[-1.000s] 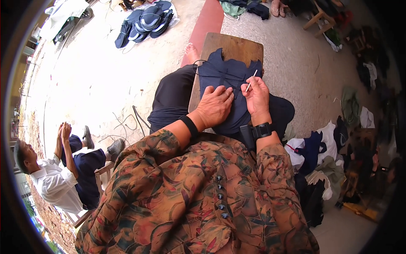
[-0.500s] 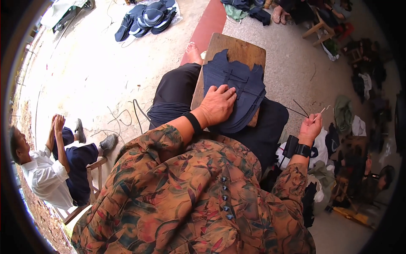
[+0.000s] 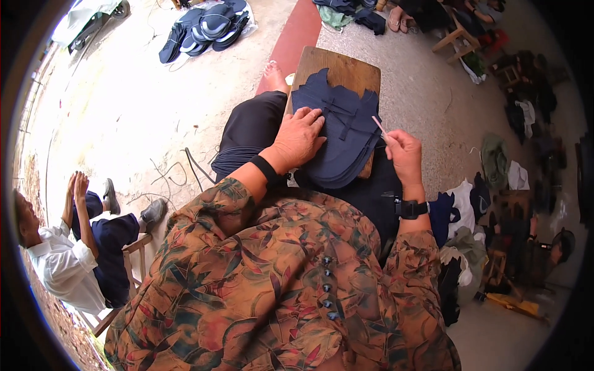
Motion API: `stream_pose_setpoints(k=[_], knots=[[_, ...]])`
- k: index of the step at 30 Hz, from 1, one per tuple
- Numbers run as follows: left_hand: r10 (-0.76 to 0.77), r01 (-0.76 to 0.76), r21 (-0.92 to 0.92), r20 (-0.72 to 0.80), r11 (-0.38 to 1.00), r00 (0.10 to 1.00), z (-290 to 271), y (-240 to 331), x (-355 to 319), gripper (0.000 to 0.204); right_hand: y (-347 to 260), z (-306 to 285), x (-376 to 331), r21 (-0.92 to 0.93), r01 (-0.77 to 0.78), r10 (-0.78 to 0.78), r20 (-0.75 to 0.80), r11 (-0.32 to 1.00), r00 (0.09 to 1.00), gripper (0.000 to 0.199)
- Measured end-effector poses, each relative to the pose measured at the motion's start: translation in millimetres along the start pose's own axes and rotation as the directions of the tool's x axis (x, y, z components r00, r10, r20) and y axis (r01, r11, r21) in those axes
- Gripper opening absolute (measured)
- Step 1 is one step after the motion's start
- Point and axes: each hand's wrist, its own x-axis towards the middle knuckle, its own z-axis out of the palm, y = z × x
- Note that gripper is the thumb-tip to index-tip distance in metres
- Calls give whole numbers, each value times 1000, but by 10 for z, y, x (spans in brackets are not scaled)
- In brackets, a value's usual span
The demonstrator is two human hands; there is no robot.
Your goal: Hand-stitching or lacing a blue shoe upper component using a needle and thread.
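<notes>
Pinched between the right hand (image 3: 405, 154) grip's fingertips is a thin pale stick (image 3: 378, 125), just right of the dark fabric stack (image 3: 337, 133) on the wooden bench (image 3: 337, 65). Left hand (image 3: 299, 137) lies flat, pressing it; firm pressure should prevent shifting.

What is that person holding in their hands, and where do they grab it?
The right hand pinches a thin pale stick by its lower end. The left hand only presses flat on the dark fabric pieces.

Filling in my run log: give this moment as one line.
left hand: flat on dark cloth stack | right hand: pinches thin light tool at stack's right edge | stack lies on wooden board
</notes>
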Motion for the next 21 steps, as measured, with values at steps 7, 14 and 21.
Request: stream_pose_setpoints(k=[7, 14, 21], knots=[[73, -73, -40, -1, 997, 997, -24, -90, -167, 54, 92, 629, 213, -455, 224, -146, 200, 862, 969, 15], [78, -78, -99, -6, 992, 997, -72, -116, -160, 52, 148, 713, 328, -590, 231, -87, 262, 774, 961, 15], [98, -97, -157, -6, 983, 995, -82, -162, -151, 52, 144, 742, 443, -616, 297, -87, 347, 729, 934, 16]])
